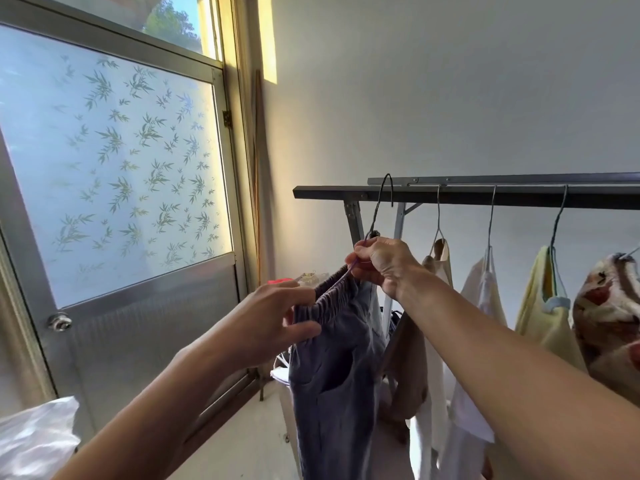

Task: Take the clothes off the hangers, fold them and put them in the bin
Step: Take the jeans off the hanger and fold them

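Hanging trousers: blue-grey trousers (332, 375) with a gathered elastic waistband sit on a wire hanger (375, 216) at the left end of the rail (519, 194); the legs drop straight down past the bottom edge.
Right hand: the right hand (377, 263) is clenched round the wire hanger just under its twisted neck, fingers curled over the wire, above the waistband.
Left hand: the left hand (277, 323) is pinching the waistband between thumb and fingers, below and to the left of the right hand.
Hook: it crosses the front bar of the rail; whether it rests on the bar cannot be told.
Rail: dark metal, two bars, running rightward from a pale upright, in front of a plain wall (450, 98).
Other clothes: right of the trousers, a beige garment (408, 358), a white shirt (485, 292) and a yellow garment (543, 306) each hang from a wire hanger on the rail; a patterned garment (606, 306) hangs at the right edge.
Door: a metal door (114, 168) on the left has a frosted pane printed with bamboo leaves and a round latch low on it.
Lower left corner: crumpled white cloth (34, 438).
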